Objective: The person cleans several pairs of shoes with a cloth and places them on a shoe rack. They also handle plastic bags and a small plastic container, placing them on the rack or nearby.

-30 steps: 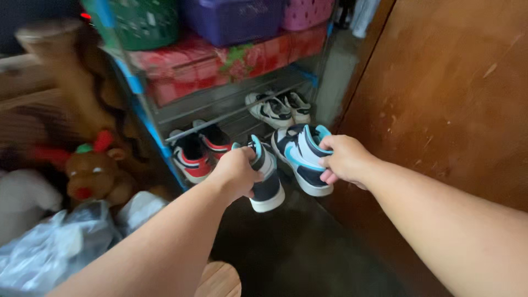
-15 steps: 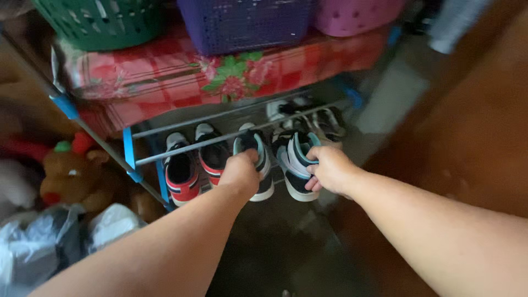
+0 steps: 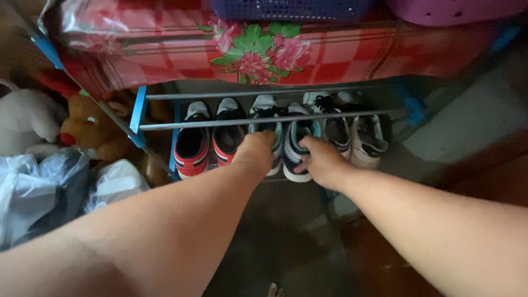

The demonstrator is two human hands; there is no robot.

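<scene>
Plastic bags (image 3: 38, 190): crumpled grey and white, heaped on the floor at far left, no label legible.
Soft toys (image 3: 88, 124): a brown one with a red nose beside a white one, wedged against the rack's blue-jointed frame (image 3: 137, 113).
Red-and-black shoes (image 3: 212, 137): a pair parked on the low shelf, just left of the hands.
Left hand (image 3: 256, 151): grip closed on the heel of the left teal-and-navy sneaker (image 3: 272, 132), which sat on the shelf under the front rail (image 3: 264, 120).
Right hand (image 3: 322, 162): fingers curled on the heel of the right teal-and-navy sneaker (image 3: 300, 137), beside it.
Risk: judged, the toes could catch the rail or nudge the neighbouring white shoes (image 3: 357, 135) off the shelf.
Wrapped bundle (image 3: 264, 47): red check with pink flowers, clear plastic, lying overhead.
Baskets (image 3: 291, 6): purple and pink, on top.
</scene>
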